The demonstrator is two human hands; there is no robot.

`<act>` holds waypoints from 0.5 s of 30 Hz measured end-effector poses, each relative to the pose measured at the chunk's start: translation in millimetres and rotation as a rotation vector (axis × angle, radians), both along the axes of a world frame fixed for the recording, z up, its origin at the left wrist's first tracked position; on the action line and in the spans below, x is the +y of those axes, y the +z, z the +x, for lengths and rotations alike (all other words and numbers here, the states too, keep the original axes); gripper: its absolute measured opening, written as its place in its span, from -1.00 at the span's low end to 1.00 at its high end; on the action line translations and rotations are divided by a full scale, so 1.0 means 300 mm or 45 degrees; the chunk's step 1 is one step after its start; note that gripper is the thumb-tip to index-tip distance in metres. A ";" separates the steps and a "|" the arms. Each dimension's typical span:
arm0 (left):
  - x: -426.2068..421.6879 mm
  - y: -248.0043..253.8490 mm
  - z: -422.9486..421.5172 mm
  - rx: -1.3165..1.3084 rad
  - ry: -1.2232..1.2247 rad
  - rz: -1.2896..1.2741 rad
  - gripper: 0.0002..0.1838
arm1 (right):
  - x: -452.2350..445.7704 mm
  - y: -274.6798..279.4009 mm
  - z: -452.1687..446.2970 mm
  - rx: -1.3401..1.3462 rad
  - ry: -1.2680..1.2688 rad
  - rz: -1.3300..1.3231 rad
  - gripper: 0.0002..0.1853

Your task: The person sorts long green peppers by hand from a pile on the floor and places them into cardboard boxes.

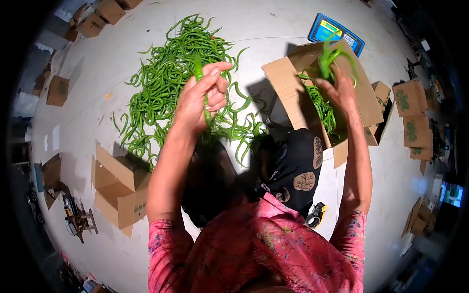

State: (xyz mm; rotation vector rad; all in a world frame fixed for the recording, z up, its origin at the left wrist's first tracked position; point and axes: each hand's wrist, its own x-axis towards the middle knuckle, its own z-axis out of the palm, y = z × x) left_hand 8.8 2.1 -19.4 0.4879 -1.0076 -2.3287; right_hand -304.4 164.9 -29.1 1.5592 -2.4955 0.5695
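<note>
My left hand (207, 93) is closed round a long green chili pepper (198, 68), held upright in front of the pile. Below and behind it, a large heap of green chili peppers (166, 83) spreads over the floor. My right hand (340, 90) is over an open cardboard box (288, 93), with several green chili peppers (330, 56) at its fingers, partly smeared by motion. Whether those fingers grip the peppers or are letting them go, I cannot tell. More peppers (321, 110) lie inside the box.
A blue-framed scale display (337, 33) stands behind the box. At the left is another open cardboard box (115, 188). A roll of tape in a dispenser (316, 215) lies by my right knee. Cardboard boxes (412, 100) stand along the right side, and a small stool (78, 217) at the left.
</note>
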 end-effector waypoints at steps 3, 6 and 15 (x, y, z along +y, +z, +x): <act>0.022 -0.001 -0.015 -0.215 -0.047 -0.289 -0.70 | 0.012 -0.016 0.087 -0.312 0.056 0.087 -0.42; 0.064 0.000 -0.045 -0.496 -0.102 -0.642 -0.74 | -0.051 0.060 0.263 -1.060 0.235 0.079 -0.46; 0.112 -0.105 -0.110 -0.548 0.011 -1.748 -0.58 | -0.098 0.128 0.463 -1.580 0.262 -0.273 -0.71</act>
